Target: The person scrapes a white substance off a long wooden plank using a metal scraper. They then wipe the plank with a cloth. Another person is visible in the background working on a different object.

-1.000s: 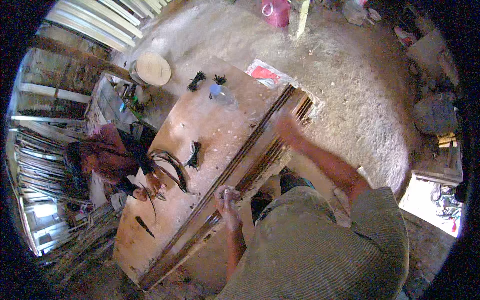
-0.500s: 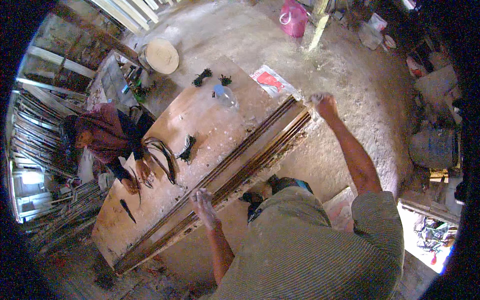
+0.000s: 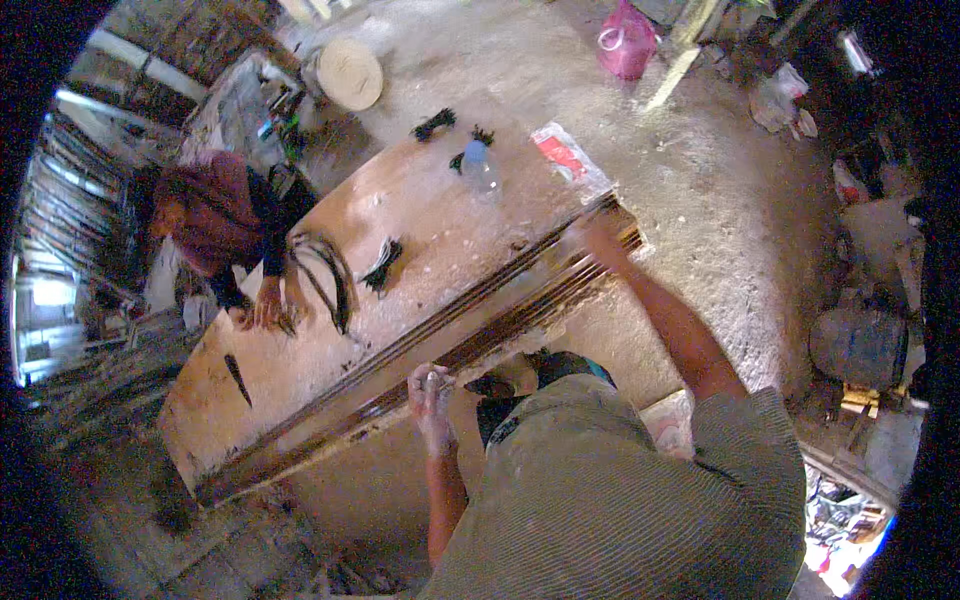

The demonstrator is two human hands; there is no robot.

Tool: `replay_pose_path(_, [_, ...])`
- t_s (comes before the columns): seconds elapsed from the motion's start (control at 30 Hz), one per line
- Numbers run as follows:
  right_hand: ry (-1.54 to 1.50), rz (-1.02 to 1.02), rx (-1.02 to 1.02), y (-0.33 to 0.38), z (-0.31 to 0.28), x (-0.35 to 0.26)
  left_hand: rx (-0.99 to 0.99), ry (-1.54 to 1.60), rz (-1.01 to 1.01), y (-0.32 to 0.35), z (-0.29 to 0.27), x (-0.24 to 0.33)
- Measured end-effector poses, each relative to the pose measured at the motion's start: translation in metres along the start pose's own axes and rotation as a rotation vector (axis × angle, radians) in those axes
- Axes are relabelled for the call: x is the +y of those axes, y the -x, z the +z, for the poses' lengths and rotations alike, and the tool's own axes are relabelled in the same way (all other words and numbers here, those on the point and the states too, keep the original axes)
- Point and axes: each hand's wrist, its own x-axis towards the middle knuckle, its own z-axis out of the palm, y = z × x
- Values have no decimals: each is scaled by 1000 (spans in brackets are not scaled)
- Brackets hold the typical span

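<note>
A long board with dark grooves [image 3: 465, 311] runs along the near side of a low wooden table [image 3: 420, 215]. My right hand [image 3: 597, 243] is over the board's far right end, smeared by motion, so its fingers are unclear. Whitish dust coats my left hand [image 3: 431, 398], which is at the board's near edge with its fingers curled in. Whatever the left hand may hold is hidden. I cannot tell whether either hand touches the board.
Across the table a person's hands [image 3: 266, 303] work beside dark curved strips [image 3: 328, 278]. Dark bundles [image 3: 433, 124], a clear bottle [image 3: 481, 172] and a red-and-white packet [image 3: 563, 153] lie on the tabletop. A round stool [image 3: 349, 75] and a pink bag [image 3: 628, 42] are beyond.
My right hand has moved left and inward from beyond the board's end to over it. The left hand's fingers have curled in. The whole view has shifted a little.
</note>
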Motion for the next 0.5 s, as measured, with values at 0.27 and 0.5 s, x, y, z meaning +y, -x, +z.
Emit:
replay_pose_path(0.27, [760,137,258,-93,-98,159,305,174,31,34,-110,1])
replay_pose_path(0.5, [607,-168,-89,-10,12,3,449,320,101,78,-261,-4])
